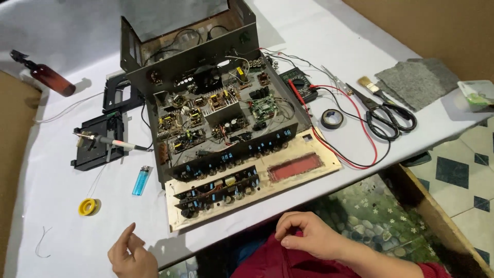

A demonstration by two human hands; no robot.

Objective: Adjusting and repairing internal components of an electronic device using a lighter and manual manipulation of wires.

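Left hand [131,255] loosely curled, empty, at the surface [62,170] edge | right hand [309,234] fingertips pinched together, on what I cannot tell | opened amplifier chassis [221,118] just ahead between both hands, long axis running left-right | front panel [252,188] nearest, right hand closer | blue lighter [142,180] ahead of left.

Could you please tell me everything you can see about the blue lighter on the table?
The blue lighter is a small, slim disposable type with a translucent blue plastic body and a silvery metal top. It lies flat on the white table cover, slightly tilted, its metal end pointing away from the person. It sits just left of the opened amplifier chassis, below the soldering iron and to the upper right of the yellow solder spool. Nothing touches it; the left hand is nearest, but apart.
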